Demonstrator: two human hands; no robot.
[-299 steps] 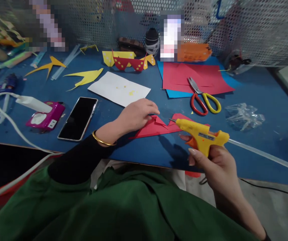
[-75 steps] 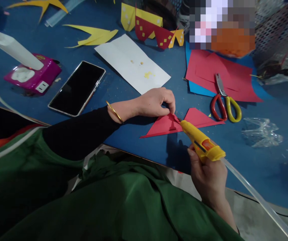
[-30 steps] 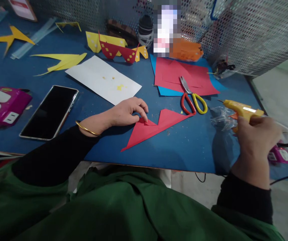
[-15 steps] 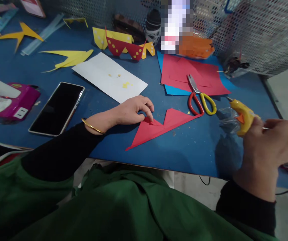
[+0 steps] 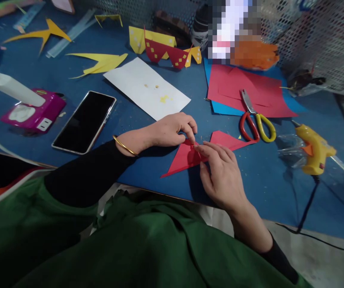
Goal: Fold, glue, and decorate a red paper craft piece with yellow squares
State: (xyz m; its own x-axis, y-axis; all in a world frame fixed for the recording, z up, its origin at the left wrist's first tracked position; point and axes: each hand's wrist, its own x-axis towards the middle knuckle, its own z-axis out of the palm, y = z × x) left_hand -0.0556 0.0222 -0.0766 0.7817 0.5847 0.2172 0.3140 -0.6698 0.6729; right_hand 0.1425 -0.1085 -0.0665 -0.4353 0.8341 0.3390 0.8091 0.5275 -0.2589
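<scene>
A folded red paper cutout (image 5: 184, 156) with a V-shaped notch lies near the front edge of the blue table. My left hand (image 5: 170, 129) rests at its upper left, fingers curled and their tips closed on a small red flap. My right hand (image 5: 224, 174) reaches over the middle of the cutout. Its fingertips meet the flap beside my left fingertips, and its thumb lies at the lower edge, so both hands grip the paper. My fingers hide part of the flap and the notch.
Scissors (image 5: 251, 116) touch the cutout's right tip. A yellow glue gun (image 5: 314, 148) lies farther right, its cord over the edge. Red sheets (image 5: 229, 86), white paper (image 5: 142, 90), a phone (image 5: 85, 122) and a purple device (image 5: 44, 110) surround my hands. Paper masks (image 5: 166, 54) stand behind.
My right hand has let go of the glue gun, now lying on the table, and moved left onto the red cutout. My left hand stays on the flap. The view has shifted slightly.
</scene>
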